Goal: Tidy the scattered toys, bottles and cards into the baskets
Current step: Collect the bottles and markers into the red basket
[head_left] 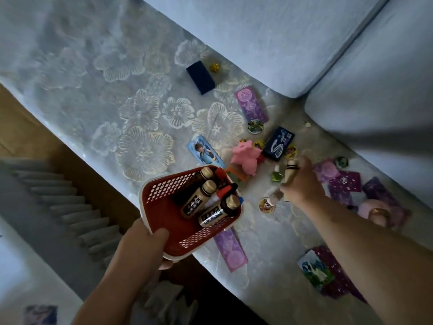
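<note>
My left hand (143, 242) grips the near rim of a red basket (164, 214), thumb inside, holding it above the sofa edge. Three brown bottles with gold caps (212, 211) and a red marker (223, 190) lie inside it. My right hand (301, 181) is curled around another brown bottle (290, 171) among the scattered things on the sofa seat. Beside that hand sit a small green bottle (276, 175), a pink plush toy (246, 158) and a dark blue box with an S (277, 144).
Purple cards (251, 106) (230, 249) (344, 181), picture cards (202, 151) (315, 273) and round badges (255, 126) lie across the floral cover. A dark blue block (200, 77) sits further back. Sofa back cushions (293, 43) rise behind. A pink round toy (372, 211) rests at right.
</note>
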Action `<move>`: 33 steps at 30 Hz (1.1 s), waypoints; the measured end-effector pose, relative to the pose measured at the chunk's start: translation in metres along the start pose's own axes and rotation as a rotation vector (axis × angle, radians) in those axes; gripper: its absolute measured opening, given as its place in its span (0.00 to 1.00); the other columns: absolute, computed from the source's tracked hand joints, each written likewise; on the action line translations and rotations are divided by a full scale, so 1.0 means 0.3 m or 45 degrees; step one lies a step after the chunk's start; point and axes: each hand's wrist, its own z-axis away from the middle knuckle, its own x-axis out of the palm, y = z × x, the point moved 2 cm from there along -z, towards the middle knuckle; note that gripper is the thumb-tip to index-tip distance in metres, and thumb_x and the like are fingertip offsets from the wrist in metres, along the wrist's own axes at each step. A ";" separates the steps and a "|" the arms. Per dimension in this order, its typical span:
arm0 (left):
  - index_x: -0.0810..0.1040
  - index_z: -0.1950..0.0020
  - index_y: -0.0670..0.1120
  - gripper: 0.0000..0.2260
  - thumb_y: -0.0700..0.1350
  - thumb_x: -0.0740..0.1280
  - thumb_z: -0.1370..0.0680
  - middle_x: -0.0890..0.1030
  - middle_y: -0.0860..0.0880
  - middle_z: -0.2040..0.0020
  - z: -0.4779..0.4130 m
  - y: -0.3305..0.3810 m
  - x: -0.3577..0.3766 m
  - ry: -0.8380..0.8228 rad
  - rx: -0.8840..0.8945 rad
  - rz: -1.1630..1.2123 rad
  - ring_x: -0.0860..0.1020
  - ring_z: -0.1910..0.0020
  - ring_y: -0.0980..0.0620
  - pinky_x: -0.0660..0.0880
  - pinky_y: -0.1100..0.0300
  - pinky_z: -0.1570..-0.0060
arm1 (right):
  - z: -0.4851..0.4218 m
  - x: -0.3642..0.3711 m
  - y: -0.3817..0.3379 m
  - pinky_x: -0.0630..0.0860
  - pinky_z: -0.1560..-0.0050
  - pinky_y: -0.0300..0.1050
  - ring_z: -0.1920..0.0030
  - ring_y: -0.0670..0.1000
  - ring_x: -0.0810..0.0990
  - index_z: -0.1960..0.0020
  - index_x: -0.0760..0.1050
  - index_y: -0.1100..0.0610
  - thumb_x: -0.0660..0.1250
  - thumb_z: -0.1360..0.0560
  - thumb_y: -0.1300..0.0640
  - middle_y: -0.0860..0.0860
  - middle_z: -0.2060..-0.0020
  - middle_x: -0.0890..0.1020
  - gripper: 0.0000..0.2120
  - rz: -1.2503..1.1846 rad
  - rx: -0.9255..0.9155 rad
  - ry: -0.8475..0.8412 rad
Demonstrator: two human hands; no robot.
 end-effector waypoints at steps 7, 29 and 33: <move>0.75 0.45 0.40 0.09 0.37 0.63 0.25 0.82 0.37 0.53 -0.005 0.026 -0.054 -0.017 -0.024 0.036 0.84 0.67 0.41 0.83 0.44 0.64 | 0.219 -0.050 -0.195 0.81 0.66 0.47 0.55 0.54 0.82 0.36 0.63 0.47 0.73 0.30 0.64 0.55 0.49 0.78 0.29 -0.818 0.030 -0.334; 0.75 0.44 0.38 0.09 0.35 0.61 0.23 0.83 0.37 0.56 0.334 0.030 0.040 -0.189 0.117 0.119 0.84 0.67 0.40 0.82 0.50 0.64 | 0.635 -0.150 -0.181 0.69 0.36 0.49 0.38 0.52 0.67 0.35 0.72 0.52 0.60 0.22 0.44 0.51 0.40 0.70 0.19 0.179 -0.589 0.054; 0.77 0.50 0.39 0.07 0.34 0.60 0.22 0.83 0.36 0.60 0.456 -0.013 0.080 -0.155 0.157 0.162 0.84 0.69 0.40 0.81 0.54 0.70 | 0.697 -0.222 -0.086 0.60 0.28 0.49 0.30 0.53 0.59 0.28 0.65 0.52 0.58 0.21 0.45 0.52 0.30 0.65 0.23 0.167 -0.554 0.029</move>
